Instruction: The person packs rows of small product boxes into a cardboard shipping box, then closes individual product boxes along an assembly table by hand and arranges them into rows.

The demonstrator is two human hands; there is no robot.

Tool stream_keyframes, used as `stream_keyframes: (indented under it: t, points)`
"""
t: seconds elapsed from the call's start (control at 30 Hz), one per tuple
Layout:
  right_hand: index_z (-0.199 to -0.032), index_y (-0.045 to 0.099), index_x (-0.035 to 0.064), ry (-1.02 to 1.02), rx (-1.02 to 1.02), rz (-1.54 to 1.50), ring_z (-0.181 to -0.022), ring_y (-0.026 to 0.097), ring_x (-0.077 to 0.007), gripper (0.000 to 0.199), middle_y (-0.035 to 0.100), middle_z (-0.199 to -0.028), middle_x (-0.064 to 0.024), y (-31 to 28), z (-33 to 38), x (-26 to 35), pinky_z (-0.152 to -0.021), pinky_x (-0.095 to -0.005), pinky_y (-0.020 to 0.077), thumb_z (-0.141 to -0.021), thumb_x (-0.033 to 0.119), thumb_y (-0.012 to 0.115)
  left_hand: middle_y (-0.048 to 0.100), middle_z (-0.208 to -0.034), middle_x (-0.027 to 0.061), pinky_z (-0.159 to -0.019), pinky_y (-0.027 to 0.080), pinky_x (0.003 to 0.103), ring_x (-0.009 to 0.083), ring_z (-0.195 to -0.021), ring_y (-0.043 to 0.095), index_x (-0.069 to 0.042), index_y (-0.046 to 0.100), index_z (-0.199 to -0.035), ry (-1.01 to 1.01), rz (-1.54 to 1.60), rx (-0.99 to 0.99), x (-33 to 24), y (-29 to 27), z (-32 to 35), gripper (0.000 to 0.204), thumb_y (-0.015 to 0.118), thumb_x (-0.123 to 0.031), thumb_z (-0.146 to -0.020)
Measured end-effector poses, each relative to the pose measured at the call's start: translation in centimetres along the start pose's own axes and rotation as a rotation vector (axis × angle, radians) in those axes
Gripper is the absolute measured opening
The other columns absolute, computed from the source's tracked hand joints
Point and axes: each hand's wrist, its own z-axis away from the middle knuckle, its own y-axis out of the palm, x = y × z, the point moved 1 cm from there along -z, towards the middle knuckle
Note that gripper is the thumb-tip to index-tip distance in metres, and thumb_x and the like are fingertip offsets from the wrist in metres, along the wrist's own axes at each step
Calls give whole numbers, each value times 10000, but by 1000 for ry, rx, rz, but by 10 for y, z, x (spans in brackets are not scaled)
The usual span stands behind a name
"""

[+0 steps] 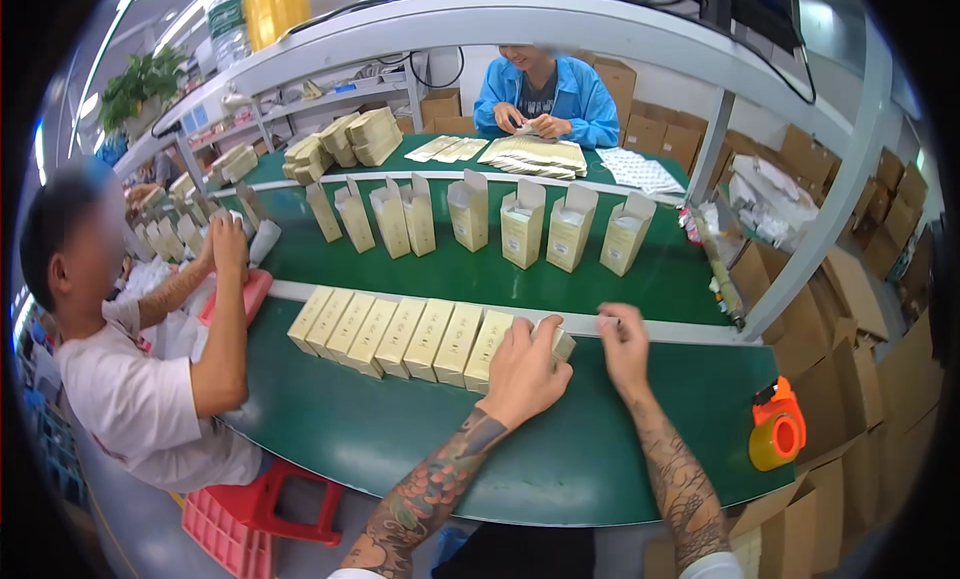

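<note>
Head view: closed boxes (398, 339), pale yellow, stand side by side along the bench's (600, 459) far edge, approx. from the far L corner to mid-length. L hand (527, 371) is at the row's R end, back of hand up, fingers pointing to the far edge & a bit apart. One box sits just L of the fingers; the end box (564, 348) shows just R of them, partly covered. Grip mid-width; can't tell if it's clamped on a box or only touching. L forearm (425, 499) slants in over the near edge, up & to the R.

R hand (625, 351) is clear of the row, a little R of the end box, nr. the far edge. Fingers bent, thumb & index close tog., so a narrow grip; can't tell whether anything's pinched there. R forearm (680, 479) crosses the near edge on the R side & leans L.

Past the rail (680, 332), open boxes (468, 217) stand on the far bench (450, 279) in a loose line, flaps up. At its far edge a co-worker in blue (590, 104) has both hands by the flat cartons (540, 159). Tape gun (777, 429), orange w/ yellow, sits nr. the bench's near R corner.
</note>
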Motion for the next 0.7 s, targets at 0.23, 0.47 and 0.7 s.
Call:
stream_keyframes:
  t: [0.23, 0.47, 0.7]
  points:
    - [-1329, 342, 77, 135, -463, 146, -1121, 419, -272, 712, 449, -1223, -126, -19, -89, -68, -890, -377, 394, -734, 184, 718, 457, -1121, 148, -855, 309, 420, 307, -1069, 411, -119, 537, -1137, 47, -426, -45, 16, -1, -9, 453, 635, -189, -700]
    - [-1350, 296, 65, 42, -379, 214, -1160, 430, -282, 739, 445, -1232, -171, -16, -117, -86, -940, -371, 391, -748, 184, 708, 457, -1134, 134, -865, 290, 438, 290, -1094, 402, -150, 560, -1108, -86, -448, -48, 21, 0, -18, 397, 637, -219, -724]
    - [-1371, 173, 92, 111, -519, -551, -1003, 538, -241, 742, 507, -1110, -113, -24, -90, -90, -877, -346, 441, -797, 120, 642, 475, -1114, 142, -887, 313, 435, 297, -1071, 430, -117, 563, -1089, -90, -337, -101, 21, -1, -13, 327, 617, -206, -780]
